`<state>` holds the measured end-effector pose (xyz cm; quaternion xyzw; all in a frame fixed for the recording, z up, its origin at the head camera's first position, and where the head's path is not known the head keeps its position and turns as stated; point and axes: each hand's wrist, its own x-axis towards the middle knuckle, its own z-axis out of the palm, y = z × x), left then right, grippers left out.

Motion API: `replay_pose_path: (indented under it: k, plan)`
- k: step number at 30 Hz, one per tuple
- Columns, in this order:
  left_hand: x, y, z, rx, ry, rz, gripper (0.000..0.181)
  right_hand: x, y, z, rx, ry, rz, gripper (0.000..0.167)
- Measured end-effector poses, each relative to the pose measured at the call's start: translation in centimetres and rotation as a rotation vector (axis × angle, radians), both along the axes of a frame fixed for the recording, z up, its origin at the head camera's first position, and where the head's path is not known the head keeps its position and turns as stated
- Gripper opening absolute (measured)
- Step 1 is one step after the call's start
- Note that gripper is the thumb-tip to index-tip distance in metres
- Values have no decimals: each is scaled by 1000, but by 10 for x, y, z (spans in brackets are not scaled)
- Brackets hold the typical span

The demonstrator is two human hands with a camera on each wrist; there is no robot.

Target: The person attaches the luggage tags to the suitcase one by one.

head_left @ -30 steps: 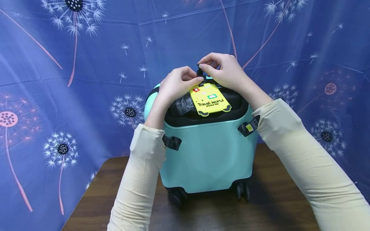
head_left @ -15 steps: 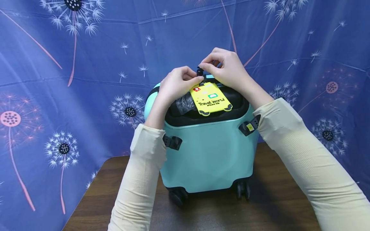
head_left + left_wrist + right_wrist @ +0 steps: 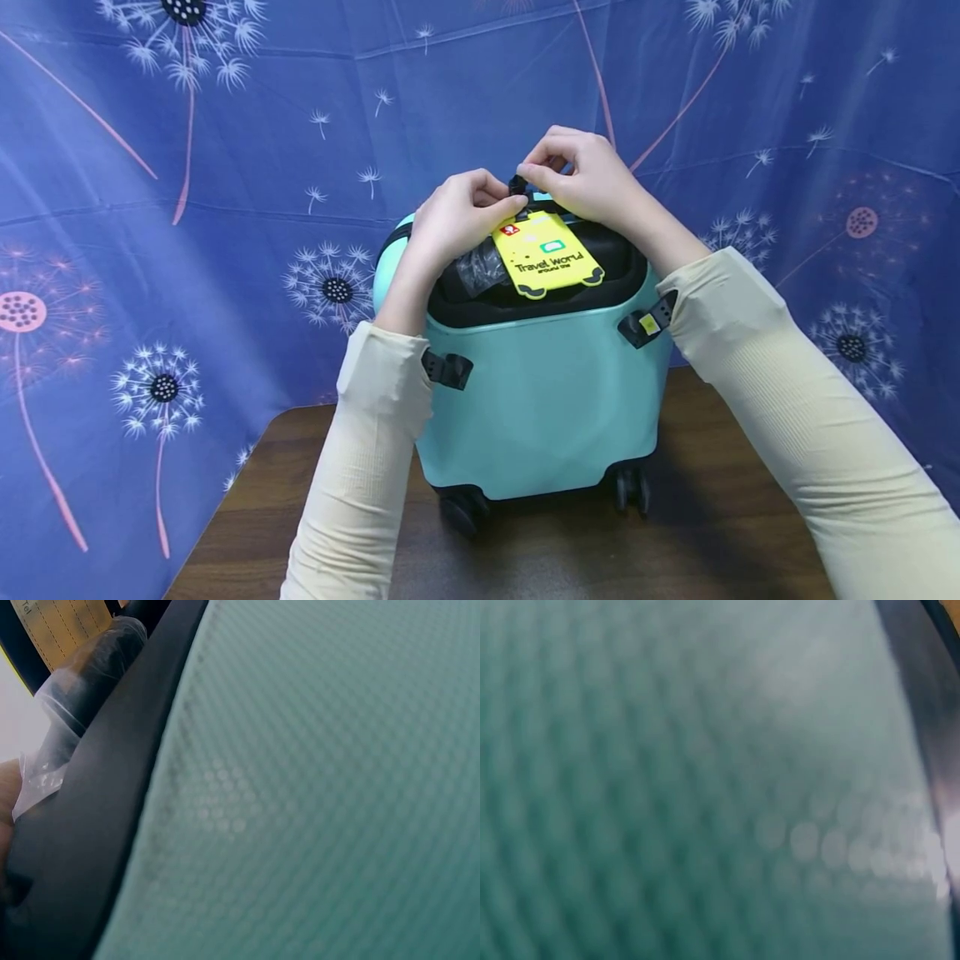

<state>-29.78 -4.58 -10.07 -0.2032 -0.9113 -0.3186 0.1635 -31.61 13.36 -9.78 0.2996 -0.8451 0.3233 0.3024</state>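
Observation:
A turquoise suitcase [image 3: 540, 400] stands upright on its wheels, and a yellow luggage tag [image 3: 551, 257] lies over its black top. My left hand [image 3: 461, 217] pinches the base of the tag's black strap [image 3: 517, 185] between thumb and fingers. From the other side my right hand [image 3: 592, 179] pinches the upper end of that strap. Its fingertips partly cover how the strap is looped. In the left wrist view, a plastic-wrapped handle [image 3: 90, 682] shows beside the suitcase shell [image 3: 315, 780]. The right wrist view holds mostly blurred turquoise shell [image 3: 667, 780].
The suitcase is on a dark brown wooden table [image 3: 285, 500]. Behind it hangs a blue curtain [image 3: 247, 250] with dandelion prints. Black wrist straps with small devices are on both sleeves, close to the suitcase's front.
My right hand has risen slightly with the strap end since a second ago. The tag has shifted a little to the right. My left hand keeps nearly the same place.

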Motion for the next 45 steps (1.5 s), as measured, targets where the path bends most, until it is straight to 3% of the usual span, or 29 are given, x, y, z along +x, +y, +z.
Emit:
replay_pose_path:
  k: [7,14,19,35,45]
  plan:
    - [-1,0,0,-9,13,-13,26,-1,1,2,-31,-100,20,22]
    - [-1,-1,0,-19,22,-14,27,-1,1,5,-74,-303,74,20]
    - [-1,0,0,-28,23,-13,28,2,3,8,-29,-396,50,38]
    - [0,0,1,-25,17,-13,29,-1,6,6,-126,-405,93,23]
    - [0,0,0,-13,14,-19,28,0,5,7,-125,-412,64,27]
